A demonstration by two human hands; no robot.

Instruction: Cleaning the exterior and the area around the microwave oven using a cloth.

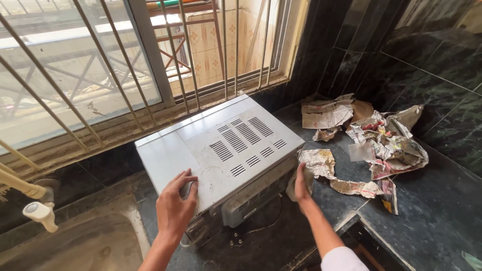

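On the dark stone counter [432, 211], under a barred window [100, 65], a grey microwave oven [221, 150] sat turned so that its vented metal casing faced up and toward the camera. Black marbled tiles [432, 60] lined the wall to the right, and grime lay along the window sill [100, 138]. At the lower left a dull steel sink [90, 246] held nothing that could be made out, with a pale tap [40, 213] jutting over its edge. The left hand [175, 206] lay flat on the oven's top near its front corner, fingers spread wide and gripping nothing. The right hand [302, 185] pressed against the oven's right side, fingers straight and close together; whether it held the crumpled paper beside it could not be told. Torn, crumpled newspaper [386, 143] lay scattered over the counter to the right of the oven, some pieces just beside the right hand.
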